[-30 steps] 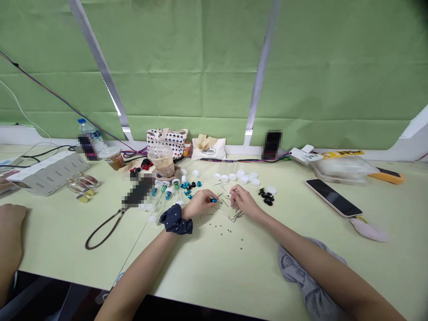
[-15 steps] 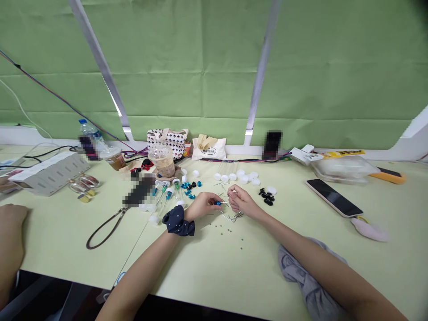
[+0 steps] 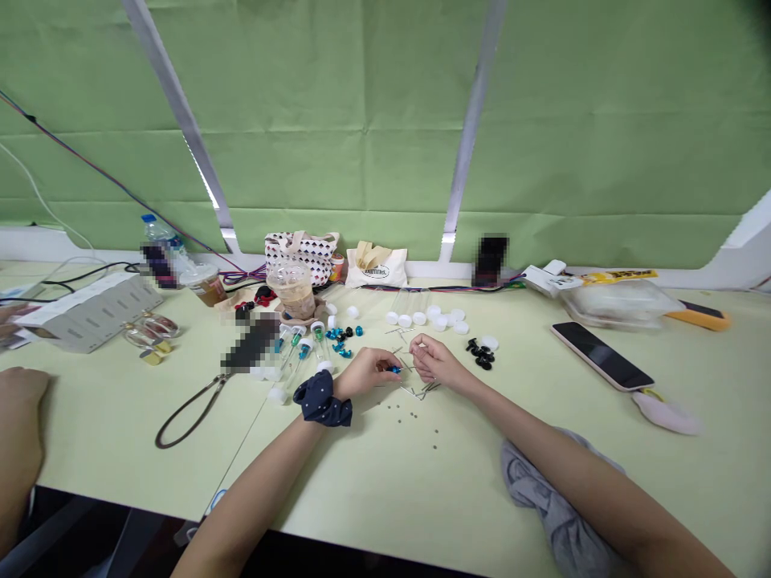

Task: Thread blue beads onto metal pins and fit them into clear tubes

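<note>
My left hand (image 3: 369, 369) is closed in a pinch around a small shiny blue part (image 3: 393, 369). From that part a thin metal pin (image 3: 406, 368) points toward my right hand (image 3: 434, 359). The right fingers are curled shut just beside the pin; what they hold, if anything, is too small to make out. Beneath and around both hands lie several loose metal pins (image 3: 413, 392). Small dark grey bits (image 3: 413, 415) are scattered nearer to me. Beyond my left hand sits a group of blue and black parts (image 3: 342, 352).
Clear tubes with white caps (image 3: 318, 337) lie left of my hands. White caps (image 3: 420, 319) and black parts (image 3: 482, 353) are farther back. A phone (image 3: 602, 356) rests at right, a drink cup (image 3: 294, 293) stands behind. Another person's arm (image 3: 21, 449) is at far left.
The blue part and its pin have tilted slightly and shifted a little lower between my hands. Both hands stay almost in place.
</note>
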`<state>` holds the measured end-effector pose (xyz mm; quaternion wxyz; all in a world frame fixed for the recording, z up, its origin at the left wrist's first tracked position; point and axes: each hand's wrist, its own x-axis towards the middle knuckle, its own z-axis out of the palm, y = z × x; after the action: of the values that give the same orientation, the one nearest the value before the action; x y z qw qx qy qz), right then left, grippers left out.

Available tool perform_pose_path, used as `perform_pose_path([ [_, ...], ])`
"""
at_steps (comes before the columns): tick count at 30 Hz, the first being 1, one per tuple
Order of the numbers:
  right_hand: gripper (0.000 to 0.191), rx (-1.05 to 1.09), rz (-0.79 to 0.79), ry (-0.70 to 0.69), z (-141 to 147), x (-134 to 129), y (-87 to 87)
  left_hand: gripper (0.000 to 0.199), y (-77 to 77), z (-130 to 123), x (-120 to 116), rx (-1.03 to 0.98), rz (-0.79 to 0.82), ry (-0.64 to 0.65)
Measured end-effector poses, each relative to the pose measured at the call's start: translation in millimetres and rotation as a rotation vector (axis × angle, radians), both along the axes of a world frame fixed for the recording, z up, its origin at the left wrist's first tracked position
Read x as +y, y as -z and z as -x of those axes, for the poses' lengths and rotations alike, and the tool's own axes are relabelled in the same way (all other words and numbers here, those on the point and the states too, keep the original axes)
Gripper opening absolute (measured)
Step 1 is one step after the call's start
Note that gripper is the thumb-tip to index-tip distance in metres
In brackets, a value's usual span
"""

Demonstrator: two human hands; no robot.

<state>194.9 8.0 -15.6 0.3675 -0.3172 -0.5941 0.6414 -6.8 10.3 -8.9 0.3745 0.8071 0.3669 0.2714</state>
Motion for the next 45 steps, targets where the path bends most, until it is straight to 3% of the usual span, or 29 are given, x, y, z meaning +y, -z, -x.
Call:
perform_pose_path([
  [6, 0.032, 0.007, 0.057, 0.019, -1, 2, 0.0, 0.035, -3.4, -2, -1, -0.035, 0.044, 0.02],
  [13, 0.03, -0.151, -0.193, 0.051, 4, -10, -5.1, 0.031, -4.3, -6, -6, 0.039, -0.03, 0.037],
  [21, 0.028, -0.14, -0.285, 0.084, 6, -14, -11.8, 0.036, -16.3, -12, -16, -0.116, 0.19, 0.107],
  [24, 0.03, -0.077, -0.272, 0.113, 8, -15, -14.7, 0.034, -18.5, -13, -17, -0.168, 0.209, 0.061],
  [27, 0.036, -0.043, -0.236, 0.244, 7, -12, -13.2, 0.033, -15.8, -10, -12, -0.241, 0.203, -0.048],
  [30, 0.029, -0.211, -0.3, 0.349, 5, -11, -9.3, 0.033, -10.4, -4, -2, -0.339, 0.182, -0.182],
  [37, 0.007, -0.684, -0.725, -0.029, 14, -29, -9.5, 0.036, -2.9, 8, 12, -0.493, 0.21, -0.368],
  [45, 0.004, -0.787, -0.746, -0.161, 17, -35, -15.6, 0.036, -4.2, 6, 10, -0.516, 0.232, -0.362],
])
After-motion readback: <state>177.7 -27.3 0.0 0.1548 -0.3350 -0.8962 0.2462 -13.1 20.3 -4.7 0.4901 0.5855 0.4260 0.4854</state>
